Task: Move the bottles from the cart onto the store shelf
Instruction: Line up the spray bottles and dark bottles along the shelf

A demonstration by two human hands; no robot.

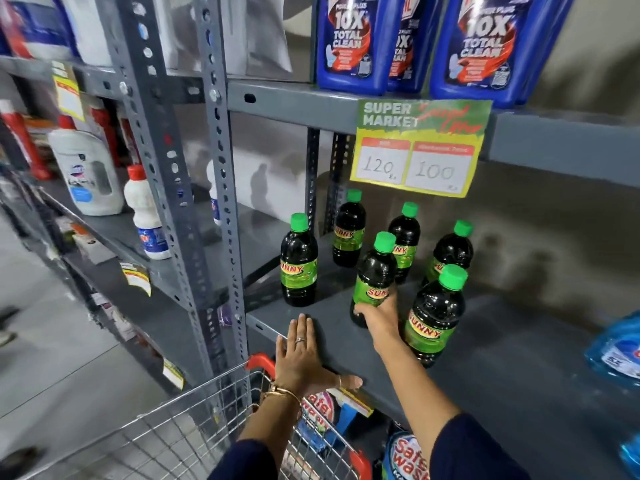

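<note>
Several dark bottles with green caps and green Sunny labels stand upright on the grey store shelf [491, 344]. My right hand [379, 320] is wrapped around the lower part of one bottle [375, 271] in the middle of the group, which stands on the shelf. Just right of that hand stands the nearest bottle [437, 313]. Another bottle [299, 261] stands alone at the left. My left hand [303, 355] lies flat on the shelf's front edge, fingers spread, holding nothing. The wire cart [194, 427] with red corners sits below the shelf edge.
A green and yellow price sign [420, 147] hangs from the shelf above, over the back bottles. Blue cleaner jugs [353, 43] stand on that upper shelf. Blue packs [620, 351] lie at the shelf's right end. White bottles [147, 213] fill the left rack behind a grey upright post [221, 209].
</note>
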